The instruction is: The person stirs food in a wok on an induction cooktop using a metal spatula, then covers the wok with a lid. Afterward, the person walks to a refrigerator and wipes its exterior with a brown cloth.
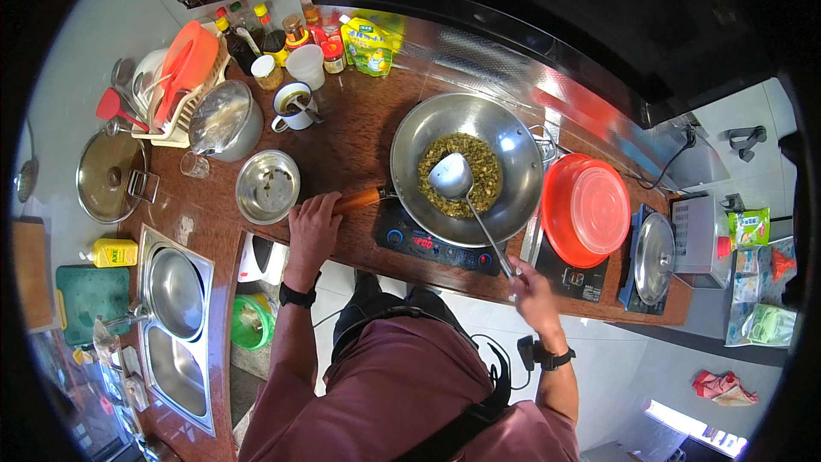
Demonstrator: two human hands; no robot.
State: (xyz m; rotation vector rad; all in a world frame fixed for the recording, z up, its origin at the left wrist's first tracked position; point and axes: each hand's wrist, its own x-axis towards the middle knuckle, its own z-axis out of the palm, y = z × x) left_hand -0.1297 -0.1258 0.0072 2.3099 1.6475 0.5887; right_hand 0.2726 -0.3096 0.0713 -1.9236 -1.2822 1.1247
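Grip left (pixel 314 221): wrapped round wok handle (pixel 359 199) | grip right (pixel 533 291): clamped on metal spatula (pixel 453 177) | wok (pixel 517 154): chopped food (pixel 486 173) inside

And there's the open lane, bare wooden countertop (pixel 355 120) between the enamel mug (pixel 295 109) and the wok (pixel 517 150)! Its front is blocked by the wooden handle (pixel 357 200), gripped by the left hand (pixel 315 221), with a steel bowl (pixel 267 188) crowding in beside. Over right, tight: a red basin (pixel 556 218) sits just beside the wok, while the spatula (pixel 485 227) slants across the near rim to the right hand (pixel 532 293). Behind, the metallic backsplash (pixel 466 56) hems things in.
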